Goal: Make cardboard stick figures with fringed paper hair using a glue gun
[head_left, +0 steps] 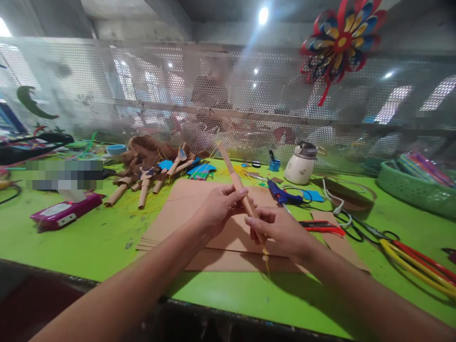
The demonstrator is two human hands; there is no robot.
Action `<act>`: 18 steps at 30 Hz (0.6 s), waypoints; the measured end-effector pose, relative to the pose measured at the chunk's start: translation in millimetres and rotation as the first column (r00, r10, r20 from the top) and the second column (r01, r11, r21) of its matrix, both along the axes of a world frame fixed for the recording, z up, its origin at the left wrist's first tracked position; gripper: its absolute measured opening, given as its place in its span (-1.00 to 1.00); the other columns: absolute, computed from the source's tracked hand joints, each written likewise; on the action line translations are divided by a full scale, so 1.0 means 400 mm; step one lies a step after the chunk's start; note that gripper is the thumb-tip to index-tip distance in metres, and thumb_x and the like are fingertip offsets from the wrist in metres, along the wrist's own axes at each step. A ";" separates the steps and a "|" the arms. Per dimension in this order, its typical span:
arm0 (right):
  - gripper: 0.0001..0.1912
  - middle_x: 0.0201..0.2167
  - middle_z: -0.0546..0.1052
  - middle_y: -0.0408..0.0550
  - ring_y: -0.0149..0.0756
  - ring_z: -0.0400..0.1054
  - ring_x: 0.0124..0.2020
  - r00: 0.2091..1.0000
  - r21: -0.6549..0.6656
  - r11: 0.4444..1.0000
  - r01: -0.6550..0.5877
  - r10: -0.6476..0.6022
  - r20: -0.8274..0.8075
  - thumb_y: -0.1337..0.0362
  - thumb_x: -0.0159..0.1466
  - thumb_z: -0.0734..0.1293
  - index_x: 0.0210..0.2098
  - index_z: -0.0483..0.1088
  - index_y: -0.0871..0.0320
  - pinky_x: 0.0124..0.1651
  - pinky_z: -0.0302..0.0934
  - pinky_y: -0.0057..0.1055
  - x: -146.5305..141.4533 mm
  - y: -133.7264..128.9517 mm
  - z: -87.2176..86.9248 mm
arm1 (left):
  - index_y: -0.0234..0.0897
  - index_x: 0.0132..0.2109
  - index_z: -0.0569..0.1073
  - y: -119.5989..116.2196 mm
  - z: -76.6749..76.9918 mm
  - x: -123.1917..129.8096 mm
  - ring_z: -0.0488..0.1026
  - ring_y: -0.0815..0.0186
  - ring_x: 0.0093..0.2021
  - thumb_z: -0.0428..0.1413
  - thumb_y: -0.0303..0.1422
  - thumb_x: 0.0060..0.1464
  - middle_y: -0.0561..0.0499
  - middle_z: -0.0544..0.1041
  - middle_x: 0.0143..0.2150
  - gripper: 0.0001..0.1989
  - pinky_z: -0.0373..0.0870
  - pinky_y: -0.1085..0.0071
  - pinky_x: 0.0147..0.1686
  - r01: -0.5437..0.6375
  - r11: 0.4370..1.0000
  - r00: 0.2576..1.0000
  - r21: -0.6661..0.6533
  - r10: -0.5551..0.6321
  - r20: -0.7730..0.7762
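A thin brown paper roll slants between my hands, its flat strip end pointing up and away, with yellow strands at the lower end. My left hand pinches the roll near its middle. Lower down, my right hand has its thumb and fingers closed on the same roll. Beneath both hands lie stacked brown cardboard sheets on the green table. A blue glue gun and a red cutter knife lie just right of the sheets.
Several finished rolls lie with brown fibre at the back left, near a purple power strip. A white jar, a green basket, cables and yellow-handled scissors are on the right. A perforated screen stands behind.
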State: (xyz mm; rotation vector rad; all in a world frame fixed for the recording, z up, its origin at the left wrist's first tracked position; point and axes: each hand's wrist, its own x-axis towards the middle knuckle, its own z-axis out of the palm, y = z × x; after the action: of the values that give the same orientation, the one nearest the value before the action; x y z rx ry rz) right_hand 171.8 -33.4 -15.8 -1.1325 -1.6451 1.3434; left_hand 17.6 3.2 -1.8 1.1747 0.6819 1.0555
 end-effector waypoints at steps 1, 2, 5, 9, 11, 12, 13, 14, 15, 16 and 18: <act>-0.67 -0.63 0.38 -0.16 -0.48 0.19 -0.60 0.999 -0.017 1.000 -0.001 0.001 -0.038 0.06 0.16 0.33 -0.44 0.34 0.25 -0.48 0.11 -0.47 -0.001 -0.001 -0.006 | -0.39 -0.37 0.42 0.000 -0.002 -0.001 0.47 0.33 -0.43 0.16 -0.32 0.01 -0.06 0.53 -0.44 -0.82 0.38 0.35 -0.28 -0.001 1.000 1.000 0.001 0.001 0.006; -0.68 -0.62 0.39 -0.16 -0.48 0.21 -0.60 0.997 -0.036 0.999 -0.010 0.007 -0.081 0.07 0.17 0.33 -0.43 0.34 0.24 -0.47 0.12 -0.47 -0.002 -0.002 -0.010 | -0.39 -0.37 0.42 0.000 -0.004 -0.003 0.47 0.33 -0.42 0.16 -0.32 0.01 -0.06 0.53 -0.44 -0.82 0.38 0.35 -0.27 -0.004 1.000 1.000 0.001 0.004 0.012; -0.71 -0.61 0.42 -0.15 -0.46 0.26 -0.59 0.982 -0.095 0.994 -0.053 0.034 -0.185 0.10 0.17 0.34 -0.41 0.31 0.23 -0.46 0.16 -0.46 -0.003 -0.008 -0.012 | -0.38 -0.37 0.41 -0.006 -0.005 -0.008 0.48 0.32 -0.41 0.15 -0.34 0.02 -0.05 0.54 -0.44 -0.84 0.39 0.35 -0.28 -0.019 1.000 0.999 -0.003 0.019 0.027; -0.70 -0.62 0.44 -0.15 -0.48 0.26 -0.62 0.971 -0.159 0.985 -0.064 0.025 -0.239 0.09 0.15 0.36 -0.42 0.30 0.22 -0.49 0.14 -0.49 -0.011 -0.021 -0.007 | -0.38 -0.36 0.42 -0.015 -0.010 -0.012 0.48 0.33 -0.43 0.13 -0.34 0.05 -0.05 0.54 -0.44 -0.85 0.39 0.35 -0.29 -0.025 1.000 0.998 -0.009 0.026 0.052; -0.70 -0.62 0.44 -0.16 -0.49 0.25 -0.63 0.971 -0.178 0.983 -0.046 0.002 -0.240 0.09 0.14 0.37 -0.41 0.31 0.22 -0.51 0.12 -0.51 -0.015 -0.027 -0.009 | -0.38 -0.36 0.42 -0.019 -0.013 -0.014 0.48 0.33 -0.43 0.13 -0.34 0.05 -0.04 0.54 -0.44 -0.85 0.40 0.34 -0.29 -0.029 0.999 0.998 -0.014 0.030 0.063; -0.69 -0.63 0.44 -0.16 -0.50 0.25 -0.63 0.972 -0.184 0.982 -0.036 -0.009 -0.234 0.08 0.13 0.37 -0.41 0.31 0.22 -0.51 0.12 -0.51 -0.017 -0.029 -0.011 | -0.38 -0.37 0.42 -0.021 -0.014 -0.014 0.48 0.33 -0.44 0.13 -0.34 0.04 -0.04 0.54 -0.44 -0.85 0.40 0.34 -0.29 -0.032 0.999 0.997 -0.019 0.033 0.066; -0.69 -0.63 0.44 -0.16 -0.50 0.25 -0.64 0.973 -0.190 0.981 -0.025 -0.020 -0.228 0.07 0.13 0.37 -0.40 0.32 0.22 -0.52 0.11 -0.52 -0.018 -0.031 -0.013 | -0.38 -0.37 0.42 -0.023 -0.015 -0.014 0.48 0.34 -0.45 0.14 -0.34 0.03 -0.04 0.53 -0.45 -0.85 0.40 0.34 -0.29 -0.035 0.999 0.997 -0.027 0.036 0.067; -0.68 -0.63 0.45 -0.15 -0.49 0.25 -0.64 0.974 -0.194 0.981 -0.016 -0.029 -0.224 0.07 0.12 0.38 -0.40 0.32 0.22 -0.53 0.11 -0.52 -0.019 -0.033 -0.015 | -0.38 -0.38 0.42 -0.025 -0.016 -0.014 0.48 0.34 -0.45 0.15 -0.34 0.03 -0.04 0.53 -0.45 -0.85 0.40 0.34 -0.30 -0.034 0.999 0.997 -0.034 0.037 0.068; -0.67 -0.64 0.45 -0.15 -0.49 0.25 -0.65 0.975 -0.196 0.981 -0.011 -0.033 -0.220 0.06 0.11 0.38 -0.40 0.32 0.22 -0.53 0.12 -0.51 -0.019 -0.034 -0.017 | -0.38 -0.38 0.42 -0.027 -0.016 -0.014 0.48 0.34 -0.46 0.15 -0.34 0.02 -0.05 0.53 -0.45 -0.85 0.40 0.34 -0.30 -0.033 0.999 0.997 -0.040 0.035 0.068; -0.66 -0.64 0.45 -0.15 -0.48 0.25 -0.65 0.976 -0.199 0.980 -0.011 -0.033 -0.216 0.05 0.11 0.39 -0.40 0.32 0.22 -0.53 0.13 -0.51 -0.019 -0.035 -0.017 | -0.38 -0.38 0.42 -0.028 -0.017 -0.013 0.47 0.34 -0.46 0.15 -0.35 0.02 -0.05 0.53 -0.45 -0.85 0.40 0.35 -0.31 -0.033 0.999 0.997 -0.042 0.036 0.069; -0.65 -0.62 0.46 -0.14 -0.47 0.27 -0.64 0.977 -0.201 0.979 -0.026 -0.018 -0.214 0.04 0.11 0.38 -0.37 0.33 0.22 -0.51 0.16 -0.49 -0.020 -0.037 -0.015 | -0.39 -0.38 0.42 -0.028 -0.020 -0.010 0.47 0.34 -0.47 0.14 -0.36 0.03 -0.05 0.53 -0.45 -0.86 0.41 0.35 -0.32 -0.038 0.999 0.997 -0.038 0.041 0.072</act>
State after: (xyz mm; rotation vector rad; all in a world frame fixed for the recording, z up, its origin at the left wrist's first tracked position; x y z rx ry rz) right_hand 163.9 -48.0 -21.7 -1.0566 -1.3800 1.6060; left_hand 13.5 -7.9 -9.7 1.0896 0.6671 1.1097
